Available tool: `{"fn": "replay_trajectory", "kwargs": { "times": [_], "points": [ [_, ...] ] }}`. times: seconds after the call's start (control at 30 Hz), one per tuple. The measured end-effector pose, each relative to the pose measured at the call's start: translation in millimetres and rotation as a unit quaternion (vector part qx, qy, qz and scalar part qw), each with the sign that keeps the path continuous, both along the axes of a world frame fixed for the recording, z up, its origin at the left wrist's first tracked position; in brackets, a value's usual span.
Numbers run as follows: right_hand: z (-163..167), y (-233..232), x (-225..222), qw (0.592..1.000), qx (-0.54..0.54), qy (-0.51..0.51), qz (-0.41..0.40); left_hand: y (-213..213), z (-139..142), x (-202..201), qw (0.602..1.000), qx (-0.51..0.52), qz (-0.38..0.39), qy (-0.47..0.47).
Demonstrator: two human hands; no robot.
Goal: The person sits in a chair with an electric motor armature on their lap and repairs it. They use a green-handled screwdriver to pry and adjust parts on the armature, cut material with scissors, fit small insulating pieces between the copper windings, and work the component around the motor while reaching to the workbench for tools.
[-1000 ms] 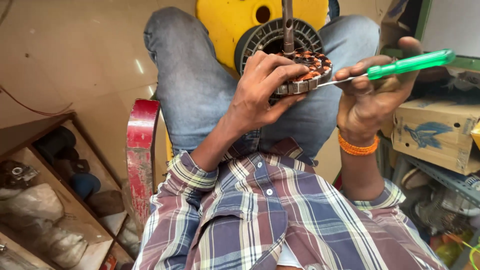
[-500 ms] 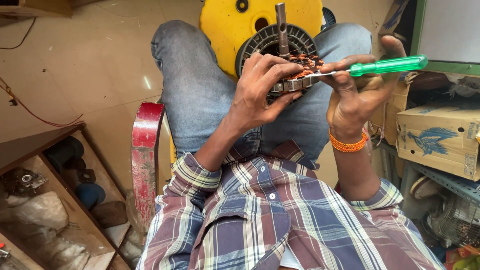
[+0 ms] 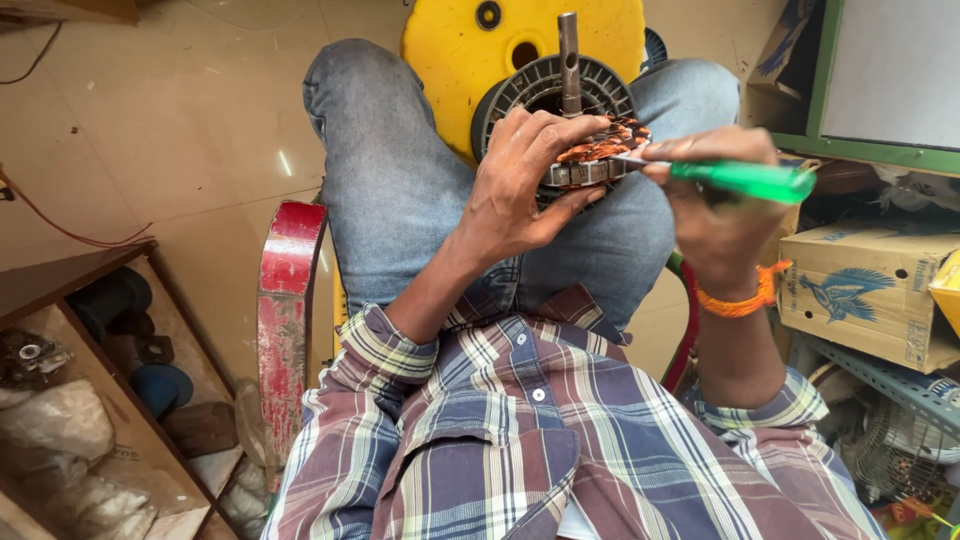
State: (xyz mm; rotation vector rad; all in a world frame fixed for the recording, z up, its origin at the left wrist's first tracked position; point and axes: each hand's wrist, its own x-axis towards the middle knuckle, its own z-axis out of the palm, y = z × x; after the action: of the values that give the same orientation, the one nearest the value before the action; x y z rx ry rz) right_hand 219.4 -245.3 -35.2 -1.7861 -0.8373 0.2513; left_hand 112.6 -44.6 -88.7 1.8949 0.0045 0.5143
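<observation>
Beyond my lap: yellow disc (image 3: 450, 60) on the tiled floor (image 3: 180, 130), red chair arm (image 3: 285, 310) beside me, cardboard box (image 3: 860, 295) on a metal shelf (image 3: 880, 385), wooden rack (image 3: 90, 400) of oddments.

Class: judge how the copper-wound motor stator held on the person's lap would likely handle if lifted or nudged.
The stator probably feels heavy for its size: stacked metal plus copper windings. Its round rim suggests it may roll, so the left hand steadies it. The thin exposed windings likely scratch easily under the green-handled screwdriver.

The long screwdriver handle (image 3: 745, 180) is bright green. The round metal motor part (image 3: 590, 150) has shiny orange-brown copper wire and grey metal. The big plastic disc (image 3: 450, 60) is yellow. The wrist band (image 3: 740, 300) is orange. The shirt (image 3: 540, 440) has purple, blue and white checks. The jeans (image 3: 390, 190) are grey-blue.
</observation>
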Motion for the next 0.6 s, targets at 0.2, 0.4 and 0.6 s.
{"fn": "replay_trajectory", "kwargs": {
  "times": [0.2,0.4,0.6],
  "points": [
    [-24.7,9.5,-24.8,0.994,0.069,-0.07,-0.052,-2.6,2.0,-0.4,1.0,-0.021,-0.002,0.021],
    [-3.4,2.9,1.6,0.994,0.048,0.094,-0.009,-4.1,1.1,-0.1,1.0,-0.02,0.007,0.008],
    [21.9,9.0,17.3,0.995,-0.046,0.005,0.086,-3.6,-0.3,-0.6,1.0,0.009,0.0,0.015]
  ]
}}
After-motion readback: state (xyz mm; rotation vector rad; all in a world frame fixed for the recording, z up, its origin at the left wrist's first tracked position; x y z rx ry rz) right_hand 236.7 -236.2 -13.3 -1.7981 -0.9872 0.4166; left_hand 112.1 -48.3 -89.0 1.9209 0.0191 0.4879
